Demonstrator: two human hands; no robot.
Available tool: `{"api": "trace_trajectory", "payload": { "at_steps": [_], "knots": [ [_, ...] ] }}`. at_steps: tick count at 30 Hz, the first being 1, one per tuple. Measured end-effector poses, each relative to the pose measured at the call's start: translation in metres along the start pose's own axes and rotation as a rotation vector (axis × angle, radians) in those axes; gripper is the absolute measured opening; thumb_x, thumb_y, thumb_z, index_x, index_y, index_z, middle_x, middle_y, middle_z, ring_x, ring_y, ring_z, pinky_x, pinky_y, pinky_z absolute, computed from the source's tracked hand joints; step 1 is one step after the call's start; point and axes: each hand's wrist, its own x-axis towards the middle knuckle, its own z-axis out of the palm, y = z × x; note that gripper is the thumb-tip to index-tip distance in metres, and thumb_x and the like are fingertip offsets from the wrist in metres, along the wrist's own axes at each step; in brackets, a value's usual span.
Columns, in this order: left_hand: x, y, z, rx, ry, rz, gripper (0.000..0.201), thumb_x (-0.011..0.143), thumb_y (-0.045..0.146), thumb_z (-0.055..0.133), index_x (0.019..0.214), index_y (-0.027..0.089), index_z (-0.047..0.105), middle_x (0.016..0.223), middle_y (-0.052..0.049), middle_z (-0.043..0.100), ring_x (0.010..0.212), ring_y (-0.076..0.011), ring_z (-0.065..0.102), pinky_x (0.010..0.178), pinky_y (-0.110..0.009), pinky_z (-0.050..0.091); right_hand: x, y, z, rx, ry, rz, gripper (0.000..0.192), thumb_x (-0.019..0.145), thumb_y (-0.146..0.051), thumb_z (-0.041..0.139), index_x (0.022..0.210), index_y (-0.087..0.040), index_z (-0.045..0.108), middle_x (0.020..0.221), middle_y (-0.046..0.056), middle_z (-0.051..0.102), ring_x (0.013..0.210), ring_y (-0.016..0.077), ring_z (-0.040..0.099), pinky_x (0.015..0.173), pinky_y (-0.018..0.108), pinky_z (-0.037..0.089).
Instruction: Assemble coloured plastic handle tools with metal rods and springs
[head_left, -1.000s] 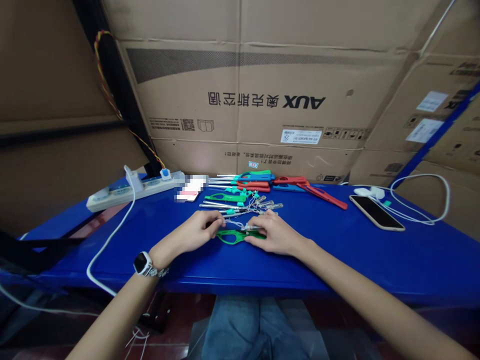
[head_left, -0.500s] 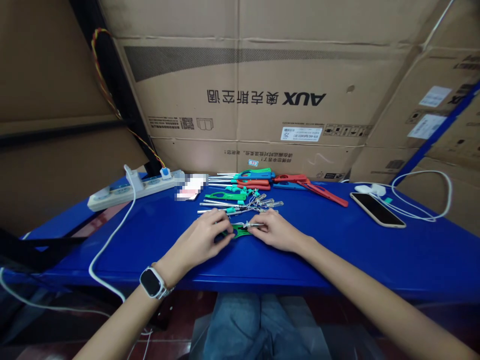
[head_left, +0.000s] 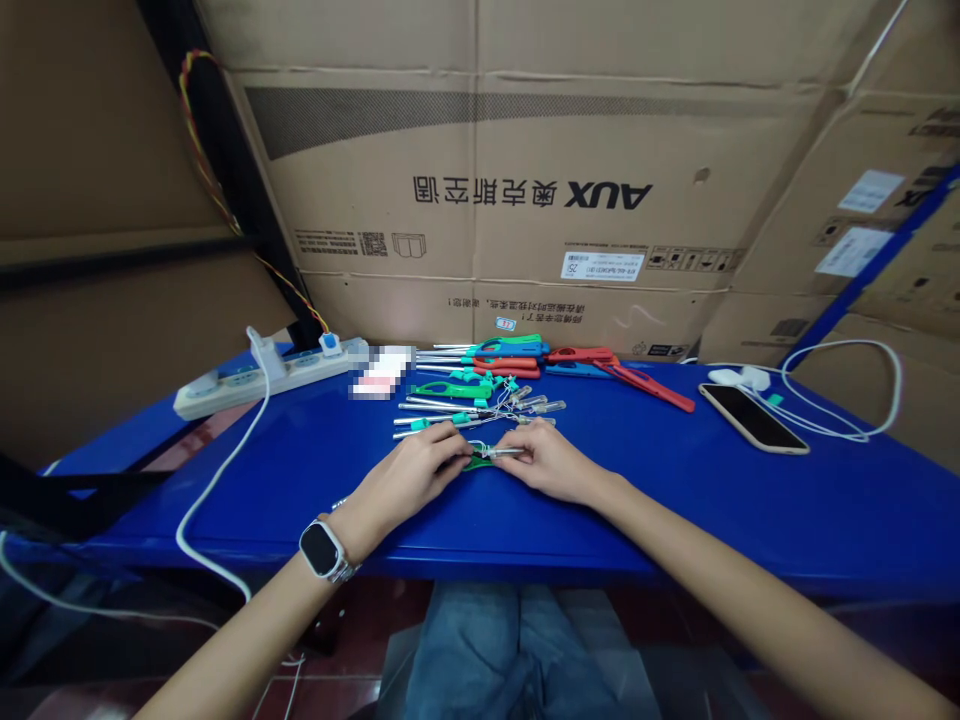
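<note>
My left hand (head_left: 421,465) is closed near the table's front, fingertips gripping a green lighter handle shell (head_left: 478,464) that it partly covers. My right hand (head_left: 553,458) pinches a small slim metallic-looking part (head_left: 507,452) just above the shell's right end. Thin white wire (head_left: 480,446) loops between the fingertips of both hands. Beyond the hands lie lighter inner assemblies with metal tubes (head_left: 442,404), wires and clear tanks (head_left: 551,406). Another green handle shell (head_left: 450,390) rests behind those tubes. A metal end (head_left: 339,503) shows beside my left wrist.
Red lighter handles (head_left: 652,388) and blue ones (head_left: 517,348) lie along the cardboard wall (head_left: 525,130). At the right are a phone (head_left: 754,418) and a white cable (head_left: 840,432). A power strip (head_left: 300,376) stands at the left of the blue table (head_left: 645,530).
My left wrist has shifted right and its fingers have drawn in closer over the green shell. A metal end now shows beside that wrist. My right hand stays nearly in place.
</note>
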Motion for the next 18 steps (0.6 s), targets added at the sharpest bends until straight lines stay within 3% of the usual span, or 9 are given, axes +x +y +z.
{"api": "trace_trajectory", "payload": {
  "at_steps": [8, 12, 18],
  "knots": [
    [0.0071, -0.0021, 0.0039, -0.011, -0.013, 0.046, 0.021, 0.101, 0.023, 0.046, 0.11, 0.021, 0.065, 0.108, -0.007, 0.066, 0.097, -0.0208, 0.066, 0.086, -0.033, 0.053, 0.0007, 0.0025, -0.0004, 0.116, -0.02, 0.047, 0.022, 0.09, -0.032, 0.06, 0.077, -0.017, 0.067, 0.06, -0.004, 0.054, 0.057, 0.0107, 0.045, 0.058, 0.023, 0.032],
    [0.0076, -0.0052, 0.0051, -0.051, 0.004, 0.059, 0.022, 0.101, 0.024, 0.046, 0.11, 0.021, 0.067, 0.104, -0.007, 0.066, 0.093, -0.0194, 0.066, 0.083, -0.031, 0.053, 0.0022, 0.0011, -0.0024, 0.086, -0.042, 0.037, 0.02, 0.093, -0.031, 0.056, 0.082, -0.018, 0.067, 0.066, -0.003, 0.06, 0.062, 0.012, 0.05, 0.063, 0.024, 0.034],
    [0.0049, -0.0064, 0.0058, -0.054, 0.004, 0.041, 0.021, 0.101, 0.023, 0.048, 0.103, 0.019, 0.068, 0.096, -0.006, 0.065, 0.087, -0.0188, 0.064, 0.078, -0.029, 0.051, 0.0047, -0.0033, -0.0016, -0.009, -0.019, 0.034, 0.03, 0.094, -0.031, 0.054, 0.067, -0.018, 0.053, 0.056, -0.005, 0.048, 0.055, 0.01, 0.042, 0.063, 0.025, 0.029]
  ]
}}
